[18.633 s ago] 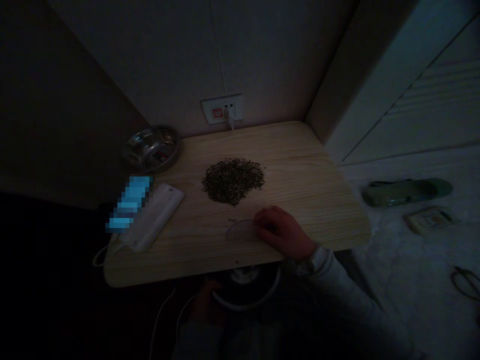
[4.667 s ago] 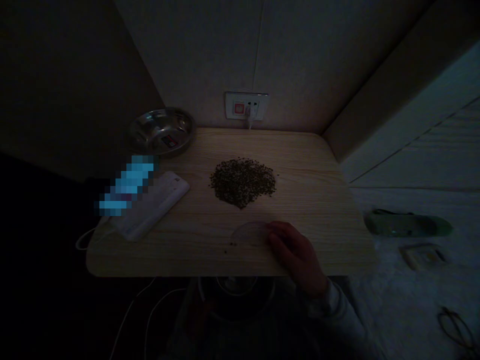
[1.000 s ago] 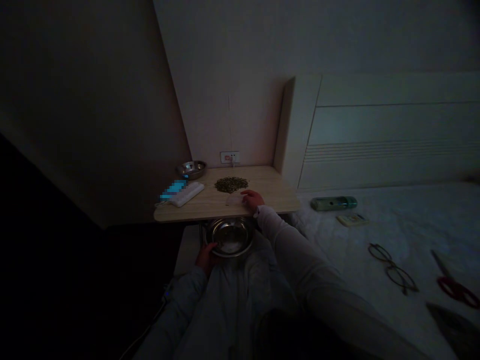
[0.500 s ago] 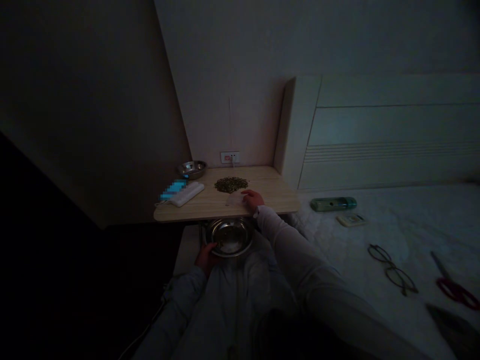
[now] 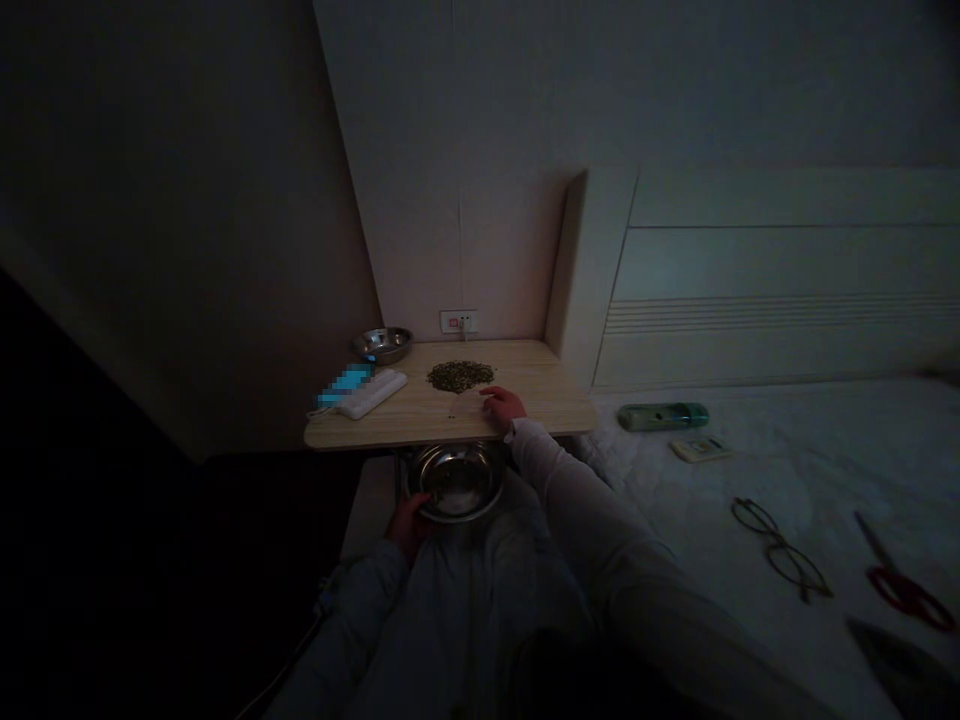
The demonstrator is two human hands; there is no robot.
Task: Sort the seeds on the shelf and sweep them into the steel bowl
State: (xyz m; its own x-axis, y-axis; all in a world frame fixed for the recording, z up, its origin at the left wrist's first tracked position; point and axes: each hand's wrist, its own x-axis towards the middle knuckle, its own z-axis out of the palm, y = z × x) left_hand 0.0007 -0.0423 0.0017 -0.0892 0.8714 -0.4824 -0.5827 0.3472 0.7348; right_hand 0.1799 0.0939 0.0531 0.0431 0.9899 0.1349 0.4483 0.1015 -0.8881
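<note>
My left hand (image 5: 409,525) grips the near left rim of a shiny metal basin (image 5: 459,485), its thumb over the edge. The basin sits just below the front edge of the small wooden table, with a few small bits in it. Over the tabletop, my right hand (image 5: 502,408) has its fingers closed on a thin, translucent pale sheet (image 5: 469,403), hard to see in the dim light. Just beyond that sheet lies a spread pile of small greenish-brown dried bits (image 5: 460,375). A few specks lie apart, near the table's front.
On the wooden table (image 5: 555,400) stand a second metal bowl (image 5: 383,345), a white power strip (image 5: 373,393) and a lit phone (image 5: 345,384). To the right, the bed holds a green bottle (image 5: 662,416), a small pale device (image 5: 700,449), glasses (image 5: 780,548) and red-handled scissors (image 5: 909,597).
The view has shifted slightly. My right hand and the pale sheet stay close to the pile's near side, with a few specks now showing in front. My left hand keeps hold of the basin.
</note>
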